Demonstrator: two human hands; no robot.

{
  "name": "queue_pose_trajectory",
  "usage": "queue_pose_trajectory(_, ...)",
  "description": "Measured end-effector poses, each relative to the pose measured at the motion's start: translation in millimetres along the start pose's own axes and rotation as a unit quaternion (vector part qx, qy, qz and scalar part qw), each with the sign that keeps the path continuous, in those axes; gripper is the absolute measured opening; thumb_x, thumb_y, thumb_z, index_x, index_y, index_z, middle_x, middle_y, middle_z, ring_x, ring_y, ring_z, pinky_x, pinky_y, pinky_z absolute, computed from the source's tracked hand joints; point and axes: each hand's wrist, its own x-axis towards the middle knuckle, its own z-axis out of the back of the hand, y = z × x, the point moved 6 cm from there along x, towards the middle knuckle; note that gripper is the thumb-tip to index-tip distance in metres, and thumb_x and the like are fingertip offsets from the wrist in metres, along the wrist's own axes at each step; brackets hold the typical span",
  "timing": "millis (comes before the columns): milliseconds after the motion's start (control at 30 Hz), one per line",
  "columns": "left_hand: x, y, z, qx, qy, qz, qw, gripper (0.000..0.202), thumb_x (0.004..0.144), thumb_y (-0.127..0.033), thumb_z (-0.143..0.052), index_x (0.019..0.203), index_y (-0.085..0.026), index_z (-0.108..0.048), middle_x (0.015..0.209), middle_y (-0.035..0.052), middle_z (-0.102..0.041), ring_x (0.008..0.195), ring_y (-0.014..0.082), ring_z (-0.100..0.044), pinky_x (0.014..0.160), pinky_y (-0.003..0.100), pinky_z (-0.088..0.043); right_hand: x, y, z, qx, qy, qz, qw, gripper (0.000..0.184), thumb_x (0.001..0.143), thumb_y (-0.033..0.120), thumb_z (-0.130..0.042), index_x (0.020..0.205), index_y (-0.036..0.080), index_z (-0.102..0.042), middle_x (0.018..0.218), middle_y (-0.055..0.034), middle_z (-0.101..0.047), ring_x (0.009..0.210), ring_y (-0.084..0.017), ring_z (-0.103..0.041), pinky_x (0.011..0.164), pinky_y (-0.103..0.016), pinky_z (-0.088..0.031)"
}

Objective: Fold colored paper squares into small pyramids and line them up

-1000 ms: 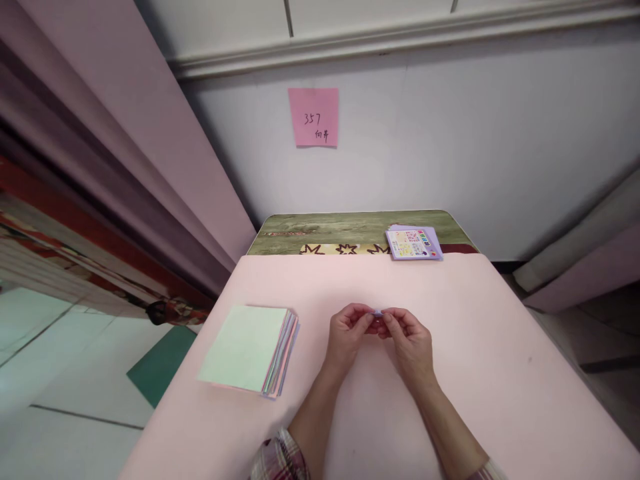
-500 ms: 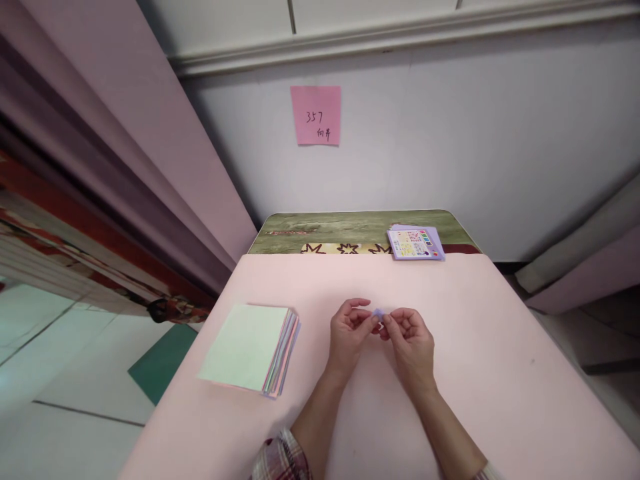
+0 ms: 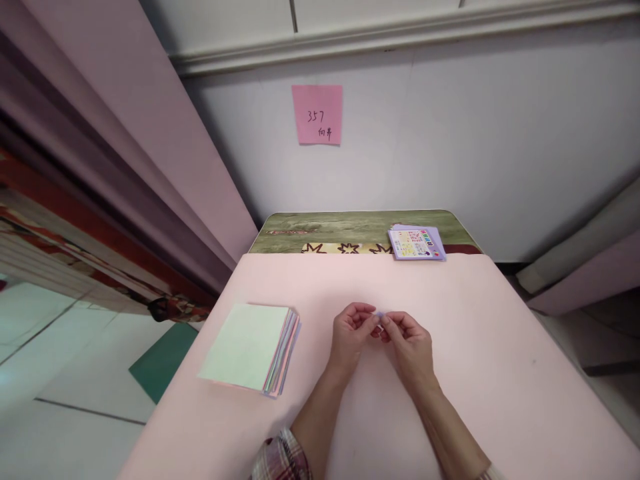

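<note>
We are observing a small purple piece (image 3: 380, 314) that is sitting right of centre in the frame, between the fingertips of two bare hands. Its exposed part is showing as a tiny patch; the fingers are covering the remainder, so we are not able to tell its long axis or which way it is pointing. The left hand (image 3: 349, 337) is keeping a narrow pinch of thumb and fingers at the piece's left side, and the right hand (image 3: 411, 343) is pinching its right side in the same manner. Both forearms are running up from the bottom edge of the frame, with a plaid sleeve (image 3: 283, 457) showing at lower centre. A pink cover (image 3: 480, 373) is lying beneath the hands. Left of centre, it is carrying a stack of paper (image 3: 245, 347): a pale green sheet is forming the top, while pink, purple and green edges are fanning out along the right side. At upper right of the table, a printed purple packet (image 3: 417, 243) is lying slightly askew, its bottom edge reaching the cover; we are not able to tell its contents. A pink note (image 3: 317, 115) reading "357" is hanging on the wall at upper centre.
</note>
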Motion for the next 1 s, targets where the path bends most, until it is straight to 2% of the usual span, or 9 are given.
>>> queue_pose_trajectory(67, 1, 3, -0.1, 0.014, 0.012, 0.017, 1.0, 0.025, 0.072, -0.037, -0.073, 0.08, -0.014, -0.065, 0.064, 0.0009, -0.064, 0.056, 0.012, -0.058, 0.058, 0.025, -0.047, 0, 0, 1, -0.015, 0.001, 0.001, 1.0, 0.027, 0.079, 0.044, -0.066, 0.077, 0.018, -0.065, 0.06, -0.0002, -0.06, 0.055, -0.013, -0.053, 0.051, -0.025, -0.045)
queue_pose_trajectory(167, 1, 3, 2.6, 0.026, -0.001, 0.014, 1.0, 0.024, 0.069, -0.035, -0.075, 0.071, -0.014, -0.065, 0.06, -0.0006, -0.061, 0.052, 0.0097, -0.054, 0.054, 0.023, -0.042, -1, 0, 1, -0.032, 0.013, -0.005, 0.999, 0.026, 0.08, 0.044, -0.066, 0.076, 0.018, -0.064, 0.058, 0.0012, -0.058, 0.053, -0.013, -0.052, 0.052, -0.024, -0.044)
queue_pose_trajectory(467, 3, 7, 8.2, -0.006, -0.04, 0.037, 0.999, 0.024, 0.064, -0.033, -0.077, 0.066, -0.014, -0.062, 0.054, -0.0021, -0.058, 0.048, 0.0088, -0.05, 0.05, 0.022, -0.04, -2, -2, -8, -0.004, 0.05, -0.022, 0.998, 0.03, 0.08, 0.048, -0.064, 0.076, 0.018, -0.065, 0.06, -0.0003, -0.06, 0.055, -0.014, -0.053, 0.054, -0.025, -0.045)
queue_pose_trajectory(600, 4, 6, 12.7, 0.01, -0.068, 0.02, 0.997, 0.023, 0.065, -0.032, -0.076, 0.066, -0.015, -0.062, 0.054, -0.0032, -0.057, 0.046, 0.0078, -0.049, 0.049, 0.021, -0.039, 0, -13, -7, 0.008, 0.046, -0.059, 0.997, 0.036, 0.077, 0.054, -0.066, 0.077, 0.018, -0.066, 0.064, -0.0024, -0.063, 0.057, -0.016, -0.057, 0.056, -0.027, -0.048)
queue_pose_trajectory(700, 4, 4, 13.5, 0.032, -0.078, 0.005, 0.996, 0.022, 0.066, -0.031, -0.075, 0.066, -0.015, -0.061, 0.053, -0.0043, -0.055, 0.046, 0.0072, -0.048, 0.048, 0.02, -0.038, 0, -17, -6, -0.008, 0.048, -0.058, 0.997, 0.036, 0.075, 0.054, -0.067, 0.075, 0.018, -0.064, 0.06, -0.0004, -0.06, 0.054, -0.015, -0.055, 0.053, -0.025, -0.045)
queue_pose_trajectory(833, 3, 5, 9.8, 0.027, -0.059, 0.006, 0.998, 0.023, 0.068, -0.033, -0.075, 0.069, -0.015, -0.061, 0.055, -0.004, -0.056, 0.048, 0.0077, -0.05, 0.05, 0.02, -0.04, 0, -15, -4, -0.02, 0.042, -0.038, 0.998, 0.032, 0.079, 0.051, -0.066, 0.074, 0.019, -0.061, 0.056, 0.0021, -0.056, 0.051, -0.012, -0.05, 0.05, -0.023, -0.041)
queue_pose_trajectory(1000, 3, 11, 4.0, 0.011, -0.018, 0.055, 0.998, 0.029, 0.069, -0.04, -0.075, 0.072, -0.014, -0.063, 0.059, -0.001, -0.06, 0.051, 0.0086, -0.053, 0.051, 0.021, -0.041, 1, -11, 1, -0.021, 0.009, -0.028, 0.999, 0.032, 0.081, 0.05, -0.064, 0.074, 0.019, -0.059, 0.055, 0.0024, -0.055, 0.05, -0.012, -0.049, 0.048, -0.022, -0.039)
